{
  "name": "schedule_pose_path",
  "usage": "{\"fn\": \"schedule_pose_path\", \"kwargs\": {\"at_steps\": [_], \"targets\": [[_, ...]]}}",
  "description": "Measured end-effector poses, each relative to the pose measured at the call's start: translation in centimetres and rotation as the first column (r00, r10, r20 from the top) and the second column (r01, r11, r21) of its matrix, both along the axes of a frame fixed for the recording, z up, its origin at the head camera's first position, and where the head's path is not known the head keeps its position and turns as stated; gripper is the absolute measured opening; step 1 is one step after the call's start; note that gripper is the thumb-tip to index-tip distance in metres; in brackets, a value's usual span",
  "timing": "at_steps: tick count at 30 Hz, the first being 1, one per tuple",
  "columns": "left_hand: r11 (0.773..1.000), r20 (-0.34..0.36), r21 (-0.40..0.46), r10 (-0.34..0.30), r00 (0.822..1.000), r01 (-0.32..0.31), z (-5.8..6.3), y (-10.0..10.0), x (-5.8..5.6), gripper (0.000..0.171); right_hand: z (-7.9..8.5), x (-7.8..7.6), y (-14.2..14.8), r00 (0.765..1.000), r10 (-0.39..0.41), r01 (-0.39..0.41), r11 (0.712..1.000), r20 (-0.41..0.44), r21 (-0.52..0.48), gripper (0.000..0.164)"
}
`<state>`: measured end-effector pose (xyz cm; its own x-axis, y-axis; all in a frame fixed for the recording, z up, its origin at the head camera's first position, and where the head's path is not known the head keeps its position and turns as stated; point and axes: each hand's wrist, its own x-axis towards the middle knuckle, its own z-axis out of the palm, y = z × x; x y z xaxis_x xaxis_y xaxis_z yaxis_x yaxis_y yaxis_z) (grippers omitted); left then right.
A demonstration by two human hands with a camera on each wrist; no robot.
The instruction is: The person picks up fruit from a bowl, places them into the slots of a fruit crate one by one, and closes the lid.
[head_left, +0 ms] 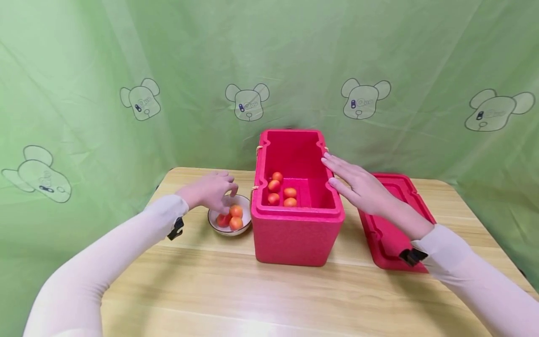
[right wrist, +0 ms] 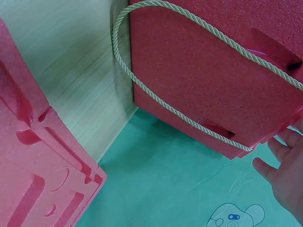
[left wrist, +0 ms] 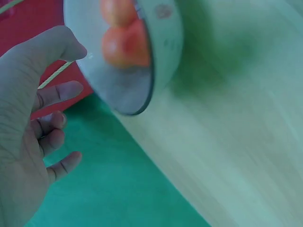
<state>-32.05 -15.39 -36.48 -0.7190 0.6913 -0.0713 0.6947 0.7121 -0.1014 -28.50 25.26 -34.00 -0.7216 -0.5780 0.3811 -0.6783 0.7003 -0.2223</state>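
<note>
My left hand (head_left: pixel 209 191) hovers over a white dark-rimmed bowl (head_left: pixel 215 230) with its fingers loosely bent and nothing in them. Inside the bowl lie several round orange-red tomatoes (head_left: pixel 236 223); the left wrist view shows the thumb close to the bowl's rim. To the right of the bowl stands a red foam box (head_left: pixel 296 241) without its lid. Several more tomatoes (head_left: pixel 290 192) lie on its floor, mostly towards the left. My right hand (head_left: pixel 358 185) has its fingers extended, the fingertips at the box's right rim.
A red lid (head_left: pixel 396 187) lies on the wooden table (head_left: pixel 202 290) right of the box, partly behind my right forearm. Twisted cord handles (right wrist: pixel 173 111) hang along the box's side. A green curtain (head_left: pixel 294 56) with bear drawings closes off the back.
</note>
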Motion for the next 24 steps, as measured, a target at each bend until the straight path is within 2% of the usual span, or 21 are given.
{"fn": "schedule_pose_path", "kwargs": {"at_steps": [4, 9, 24], "targets": [[0.999, 0.001, -0.037, -0.013, 1.000, 0.013, -1.1, 0.1, 0.4, 0.042, 0.1, 0.1, -0.1, 1.000, 0.003, -0.003, 1.000, -0.004, 0.003, 0.059], [0.999, 0.016, -0.041, -0.011, 1.000, 0.011, -2.1, -0.1, 0.7, 0.046, 0.1, -0.1, 0.0, 1.000, 0.005, -0.005, 1.000, -0.004, 0.008, 0.059], [0.999, 0.031, -0.048, -0.014, 0.999, 0.015, -3.2, -0.5, 0.9, 0.037, 0.2, 0.0, 0.1, 1.000, 0.017, -0.016, 1.000, -0.016, 0.009, 0.059]]}}
